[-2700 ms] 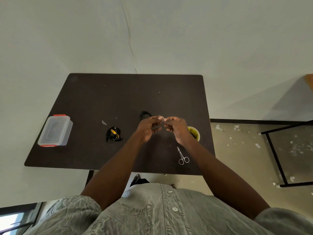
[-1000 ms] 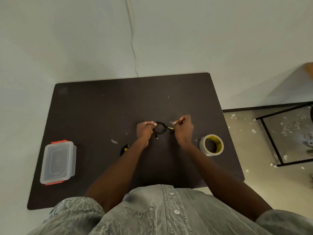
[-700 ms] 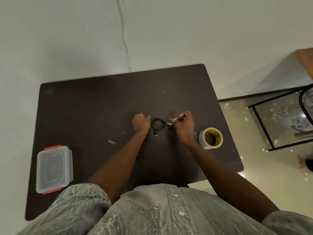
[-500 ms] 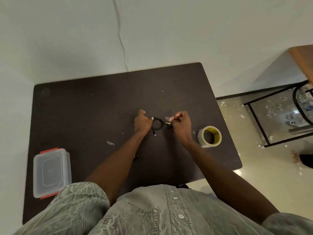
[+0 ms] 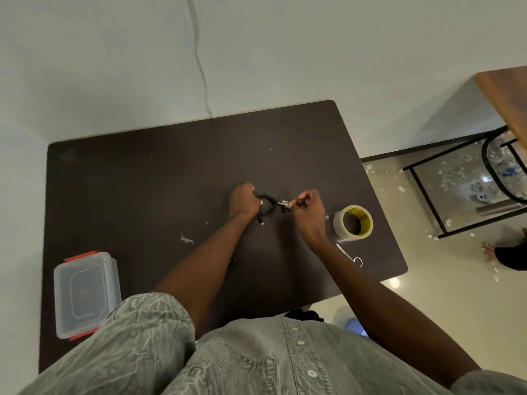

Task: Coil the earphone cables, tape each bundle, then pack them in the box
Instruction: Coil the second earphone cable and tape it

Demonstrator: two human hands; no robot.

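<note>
Both hands work one cable coil (image 5: 268,205): left hand (image 5: 243,202) grips it, right hand (image 5: 308,208) pinches tape (image 5: 285,203); a loosened grip could let loops spring apart.

Soft, even indoor light, faint glare on the floor (image 5: 393,282), strong wide-angle bending toward the edges.
</note>
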